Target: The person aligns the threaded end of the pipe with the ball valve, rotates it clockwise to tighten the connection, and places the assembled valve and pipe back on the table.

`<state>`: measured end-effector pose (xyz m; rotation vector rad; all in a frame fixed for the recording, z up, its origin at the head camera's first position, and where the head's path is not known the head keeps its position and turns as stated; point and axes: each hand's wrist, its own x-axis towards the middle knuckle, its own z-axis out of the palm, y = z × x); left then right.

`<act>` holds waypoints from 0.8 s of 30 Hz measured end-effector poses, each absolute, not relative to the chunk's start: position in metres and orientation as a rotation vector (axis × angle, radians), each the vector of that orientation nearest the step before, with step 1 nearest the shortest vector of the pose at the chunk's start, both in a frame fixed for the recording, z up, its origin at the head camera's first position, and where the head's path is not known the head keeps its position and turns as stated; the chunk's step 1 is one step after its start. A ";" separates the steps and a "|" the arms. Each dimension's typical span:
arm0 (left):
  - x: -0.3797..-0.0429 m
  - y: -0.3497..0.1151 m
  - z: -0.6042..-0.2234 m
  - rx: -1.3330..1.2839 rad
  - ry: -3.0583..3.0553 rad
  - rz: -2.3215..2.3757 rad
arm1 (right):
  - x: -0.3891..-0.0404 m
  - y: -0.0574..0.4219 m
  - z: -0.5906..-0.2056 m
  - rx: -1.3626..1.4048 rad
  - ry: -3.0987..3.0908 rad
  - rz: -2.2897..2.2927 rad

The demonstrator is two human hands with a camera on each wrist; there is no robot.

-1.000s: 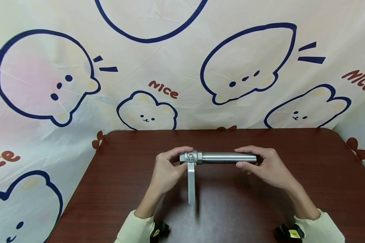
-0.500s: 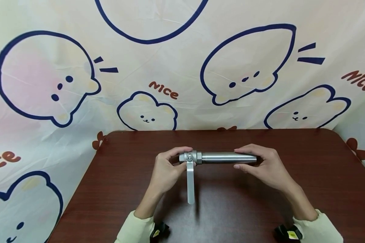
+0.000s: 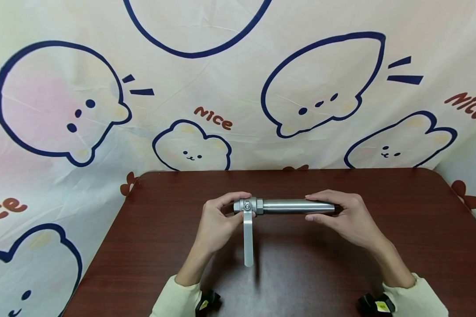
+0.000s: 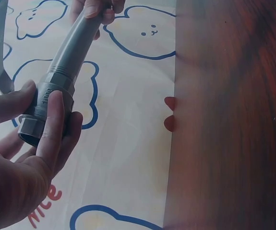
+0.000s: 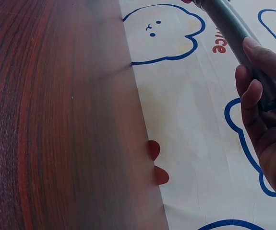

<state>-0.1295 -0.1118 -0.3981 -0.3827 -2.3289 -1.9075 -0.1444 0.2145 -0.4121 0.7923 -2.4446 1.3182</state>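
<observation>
A metal ball valve [image 3: 249,204] with a long flat lever handle [image 3: 248,240] is joined to a straight steel pipe [image 3: 287,206]. Together they lie level, held up above the table between both hands. My left hand [image 3: 218,222] grips the valve body at its left end, thumb and fingers around it; the left wrist view shows the hex end [image 4: 31,128] beside the palm. The lever points toward me. My right hand [image 3: 351,218] holds the pipe near its far right end, thumb on the near side; in the right wrist view fingers curl around the pipe [image 5: 234,36].
A dark reddish-brown wooden table [image 3: 301,268] spreads beneath the hands, its back edge meeting a pale cloth backdrop [image 3: 238,88] with blue cartoon outlines. Black straps with devices sit at the left cuff [image 3: 208,301] and right cuff [image 3: 377,304].
The right thumb and fingertips have shifted very slightly left along the pipe. The valve and lever have moved barely leftward; both hands keep their hold.
</observation>
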 end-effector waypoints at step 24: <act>-0.129 -0.111 -0.399 -0.395 -2.319 -1.899 | -0.146 0.218 -0.412 0.782 -2.538 1.500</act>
